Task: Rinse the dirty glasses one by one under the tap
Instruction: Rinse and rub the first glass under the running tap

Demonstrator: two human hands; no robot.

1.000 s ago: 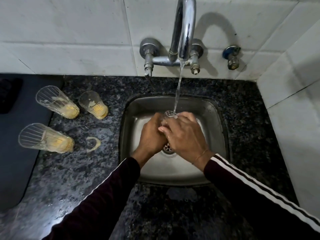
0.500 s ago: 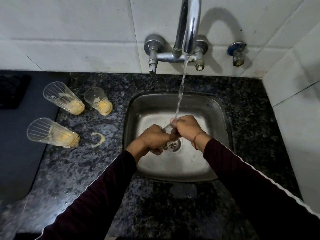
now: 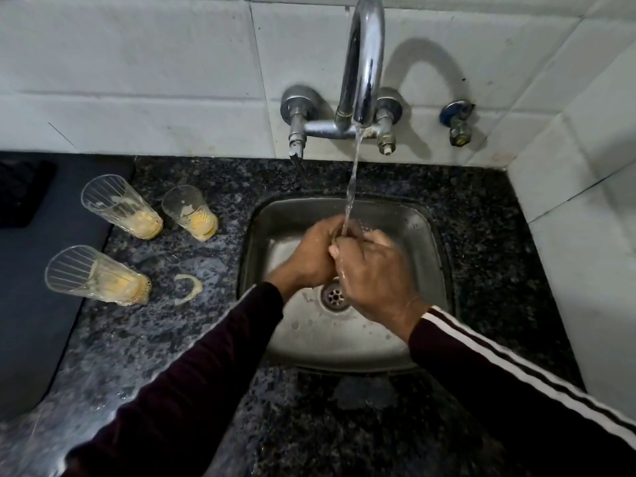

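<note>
Both hands, left hand (image 3: 311, 256) and right hand (image 3: 373, 270), clasp glass (image 3: 339, 235) under tap (image 3: 363, 63) stream.

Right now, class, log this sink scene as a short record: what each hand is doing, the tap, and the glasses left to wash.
left hand: grips the glass being rinsed
right hand: grips the same glass, mostly hidden
tap: running, stream lands between the hands
sink: steel, drain visible
dirty glasses waiting: three on the counter, yellow residue inside
</note>
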